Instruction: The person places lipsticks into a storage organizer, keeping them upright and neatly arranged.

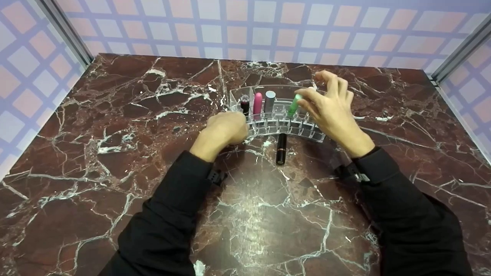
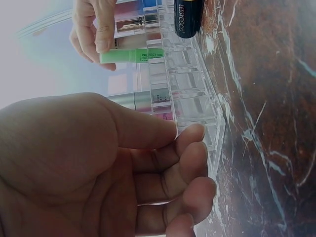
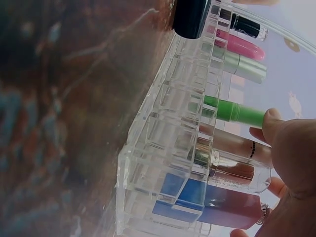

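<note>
A clear, curved lipstick organizer (image 1: 284, 128) with tiered compartments stands on the table. My left hand (image 1: 226, 128) grips its left end, thumb and fingertips meeting at the edge in the left wrist view. With thumb and index finger, my right hand (image 1: 333, 101) pinches the top of a green lip balm tube (image 3: 242, 113), whose lower end sits in a back-row compartment, slightly tilted. Left of it stand a silver tube (image 1: 269, 100), a pink tube (image 1: 257, 104) and a dark bottle (image 1: 244, 104). Beyond the right hand's fingers are a clear-capped tube (image 3: 237, 170) and a blue-and-pink tube (image 3: 222, 202).
A black lipstick (image 1: 281, 149) lies on the marbled table (image 1: 253, 214) just in front of the organizer. Patterned panels (image 1: 264, 30) close off the back and both sides, with metal posts (image 1: 69, 34) at the corners.
</note>
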Demonstrator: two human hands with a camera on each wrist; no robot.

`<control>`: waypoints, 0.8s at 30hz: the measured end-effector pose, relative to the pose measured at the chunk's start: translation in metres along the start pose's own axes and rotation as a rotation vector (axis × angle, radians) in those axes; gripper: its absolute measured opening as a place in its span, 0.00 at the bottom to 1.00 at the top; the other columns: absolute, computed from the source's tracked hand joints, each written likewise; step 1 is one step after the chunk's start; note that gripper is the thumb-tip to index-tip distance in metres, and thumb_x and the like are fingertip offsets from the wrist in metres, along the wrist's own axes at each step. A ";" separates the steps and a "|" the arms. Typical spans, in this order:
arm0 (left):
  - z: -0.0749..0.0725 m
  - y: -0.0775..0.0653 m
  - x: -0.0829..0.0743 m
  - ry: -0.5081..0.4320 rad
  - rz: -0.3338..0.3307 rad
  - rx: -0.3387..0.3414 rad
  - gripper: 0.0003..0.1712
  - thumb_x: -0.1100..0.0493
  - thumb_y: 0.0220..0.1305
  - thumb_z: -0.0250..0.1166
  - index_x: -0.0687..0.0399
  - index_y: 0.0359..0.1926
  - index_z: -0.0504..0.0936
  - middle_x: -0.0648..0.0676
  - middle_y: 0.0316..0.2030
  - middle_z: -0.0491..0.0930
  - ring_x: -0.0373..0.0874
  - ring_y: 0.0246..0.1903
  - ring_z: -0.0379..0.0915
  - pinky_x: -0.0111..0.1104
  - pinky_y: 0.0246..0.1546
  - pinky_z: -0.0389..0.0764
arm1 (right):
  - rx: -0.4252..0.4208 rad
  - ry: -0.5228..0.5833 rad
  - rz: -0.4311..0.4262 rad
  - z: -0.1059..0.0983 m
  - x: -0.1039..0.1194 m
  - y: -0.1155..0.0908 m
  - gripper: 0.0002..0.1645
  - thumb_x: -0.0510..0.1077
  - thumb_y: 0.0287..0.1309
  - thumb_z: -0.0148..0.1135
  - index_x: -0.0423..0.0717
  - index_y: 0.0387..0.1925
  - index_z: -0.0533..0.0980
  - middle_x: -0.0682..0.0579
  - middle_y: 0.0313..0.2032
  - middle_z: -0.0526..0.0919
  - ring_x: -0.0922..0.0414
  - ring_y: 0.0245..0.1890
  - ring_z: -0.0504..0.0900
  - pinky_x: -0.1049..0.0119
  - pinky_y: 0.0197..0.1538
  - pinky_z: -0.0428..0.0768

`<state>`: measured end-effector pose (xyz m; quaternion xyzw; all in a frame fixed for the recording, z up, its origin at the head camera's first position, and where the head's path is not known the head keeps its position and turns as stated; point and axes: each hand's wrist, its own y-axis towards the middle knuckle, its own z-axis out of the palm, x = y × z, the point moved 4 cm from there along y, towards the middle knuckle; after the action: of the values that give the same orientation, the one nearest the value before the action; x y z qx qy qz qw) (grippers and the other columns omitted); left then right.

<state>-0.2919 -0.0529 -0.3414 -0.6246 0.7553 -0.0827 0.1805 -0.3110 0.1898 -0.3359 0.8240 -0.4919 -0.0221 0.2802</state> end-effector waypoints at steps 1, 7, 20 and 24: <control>0.000 0.000 0.000 -0.001 -0.001 0.000 0.14 0.53 0.76 0.50 0.54 0.37 0.78 0.56 0.42 0.78 0.52 0.41 0.75 0.43 0.45 0.78 | -0.004 0.004 0.000 0.000 0.000 0.000 0.20 0.58 0.71 0.56 0.55 0.56 0.80 0.43 0.69 0.57 0.41 0.66 0.53 0.41 0.62 0.54; 0.000 -0.001 -0.001 -0.010 0.001 -0.003 0.15 0.52 0.77 0.50 0.53 0.35 0.77 0.56 0.41 0.79 0.51 0.39 0.74 0.42 0.44 0.77 | -0.069 0.017 -0.038 -0.002 0.001 0.000 0.18 0.56 0.70 0.57 0.50 0.51 0.81 0.40 0.67 0.62 0.40 0.64 0.57 0.42 0.59 0.58; -0.001 -0.001 -0.001 0.003 -0.018 0.018 0.14 0.54 0.76 0.50 0.54 0.38 0.79 0.58 0.49 0.79 0.52 0.44 0.75 0.46 0.49 0.77 | -0.116 0.022 -0.084 -0.002 0.002 -0.001 0.18 0.55 0.70 0.59 0.48 0.50 0.81 0.39 0.65 0.65 0.39 0.61 0.60 0.44 0.53 0.61; 0.000 -0.001 -0.001 0.007 -0.020 0.023 0.13 0.54 0.76 0.50 0.53 0.37 0.78 0.57 0.47 0.79 0.52 0.43 0.75 0.45 0.47 0.78 | -0.101 0.029 -0.078 -0.002 0.002 -0.001 0.18 0.55 0.69 0.59 0.48 0.51 0.80 0.39 0.66 0.65 0.39 0.61 0.60 0.44 0.53 0.61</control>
<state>-0.2913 -0.0517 -0.3408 -0.6298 0.7486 -0.0952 0.1841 -0.3087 0.1890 -0.3344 0.8275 -0.4536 -0.0459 0.3275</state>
